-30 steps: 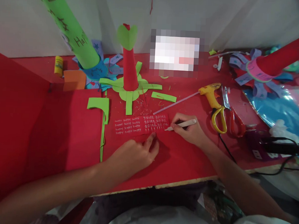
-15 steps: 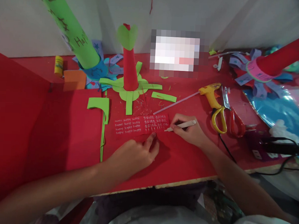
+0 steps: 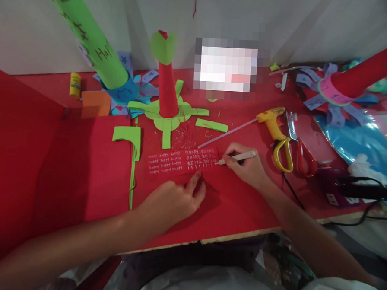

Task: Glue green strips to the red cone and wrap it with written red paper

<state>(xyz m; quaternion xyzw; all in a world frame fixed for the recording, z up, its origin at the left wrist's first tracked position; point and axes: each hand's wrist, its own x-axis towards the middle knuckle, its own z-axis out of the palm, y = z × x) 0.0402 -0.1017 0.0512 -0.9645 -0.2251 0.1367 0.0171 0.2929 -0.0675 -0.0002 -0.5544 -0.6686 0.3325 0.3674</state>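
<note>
Red paper strip (image 3: 182,161), covered in rows of small white lettering, lies flat on the red surface (image 3: 235,208), just in front of the red cone (image 3: 167,91) on its green paper base (image 3: 164,113). The right hand (image 3: 247,167) is closed around a white pen (image 3: 236,157), whose tip meets the right end of the strip. The left hand (image 3: 174,200) rests loosely curled below the strip, one fingertip pressing its lower edge; it grasps nothing. Right of the strip, beyond the right hand, lie a yellow glue gun (image 3: 274,123) and red-handled scissors (image 3: 299,146), side by side. Left of the strip lies a green paper offcut (image 3: 129,135), with a long thin tail. A green tube (image 3: 89,35) with dark writing leans at the far left, behind the cone.
</note>
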